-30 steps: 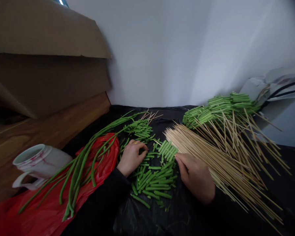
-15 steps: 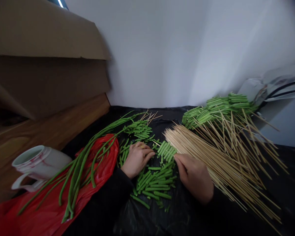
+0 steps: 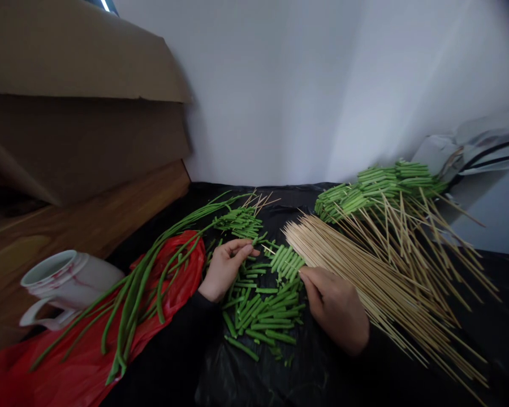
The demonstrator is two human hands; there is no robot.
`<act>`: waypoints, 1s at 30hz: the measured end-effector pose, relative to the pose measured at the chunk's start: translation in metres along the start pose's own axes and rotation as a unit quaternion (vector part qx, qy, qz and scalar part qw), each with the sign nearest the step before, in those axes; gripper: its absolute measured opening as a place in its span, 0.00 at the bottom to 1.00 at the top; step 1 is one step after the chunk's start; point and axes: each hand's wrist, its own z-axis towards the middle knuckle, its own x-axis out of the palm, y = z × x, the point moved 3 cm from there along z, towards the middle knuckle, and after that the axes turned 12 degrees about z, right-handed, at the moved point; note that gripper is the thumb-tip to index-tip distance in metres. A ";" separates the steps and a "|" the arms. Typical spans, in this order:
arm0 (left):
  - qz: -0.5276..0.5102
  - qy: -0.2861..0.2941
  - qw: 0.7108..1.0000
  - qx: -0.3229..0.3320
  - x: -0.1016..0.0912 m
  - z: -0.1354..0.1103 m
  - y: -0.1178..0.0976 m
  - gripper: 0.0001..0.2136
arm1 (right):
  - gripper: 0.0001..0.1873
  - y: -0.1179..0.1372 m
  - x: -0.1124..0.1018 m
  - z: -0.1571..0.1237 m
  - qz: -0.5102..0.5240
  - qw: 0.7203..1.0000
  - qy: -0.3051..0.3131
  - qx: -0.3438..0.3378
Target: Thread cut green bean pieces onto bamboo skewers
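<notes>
My right hand (image 3: 337, 308) is closed in a pinch round the lower end of a bamboo skewer (image 3: 268, 248). Several cut green bean pieces (image 3: 287, 261) sit side by side across that skewer, and its bare tip points up and left. To the left, my left hand (image 3: 228, 267) has thumb and fingers pinched together at a short green bean piece (image 3: 261, 238), close to the skewer's tip; the fingers partly cover it. Below both hands lies a loose heap of cut green beans (image 3: 267, 316) on black plastic sheeting (image 3: 254, 384).
A bundle of bare skewers (image 3: 356, 265) lies right of my right hand. Filled bean skewers (image 3: 377, 189) are stacked behind it, with a smaller stack (image 3: 240, 222) at centre back. Long whole beans (image 3: 129, 305) lie on a red bag (image 3: 173, 308) beside a white mug (image 3: 76, 282). A cardboard box (image 3: 85, 130) stands left.
My left hand has shifted up and left, away from the threaded pieces towards the loose ones behind. My right hand stays almost still with the skewer.
</notes>
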 end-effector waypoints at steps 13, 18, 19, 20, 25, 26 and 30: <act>-0.254 0.089 0.950 -0.159 0.005 -0.001 0.006 0.12 | 0.13 0.004 0.003 -0.002 0.020 1.000 0.018 -0.001; -0.247 0.104 0.952 -0.148 0.006 -0.001 0.008 0.10 | 0.13 0.002 0.004 -0.004 0.015 1.000 0.017 -0.005; -0.245 0.109 0.953 -0.144 0.006 -0.001 0.008 0.10 | 0.13 0.002 0.004 -0.004 0.013 1.000 0.017 -0.006; -0.242 0.114 0.953 -0.142 0.007 -0.002 0.008 0.10 | 0.14 0.002 0.005 -0.004 0.012 1.000 0.016 -0.006; -0.239 0.118 0.953 -0.145 0.007 -0.002 0.008 0.12 | 0.13 0.003 0.004 -0.004 0.014 1.000 0.016 -0.004; -0.239 0.117 0.953 -0.146 0.008 -0.002 0.008 0.12 | 0.13 0.003 0.004 -0.003 0.015 1.000 0.017 -0.003; -0.242 0.117 0.952 -0.143 0.008 -0.002 0.009 0.11 | 0.13 0.005 0.003 -0.003 0.019 1.000 0.019 0.002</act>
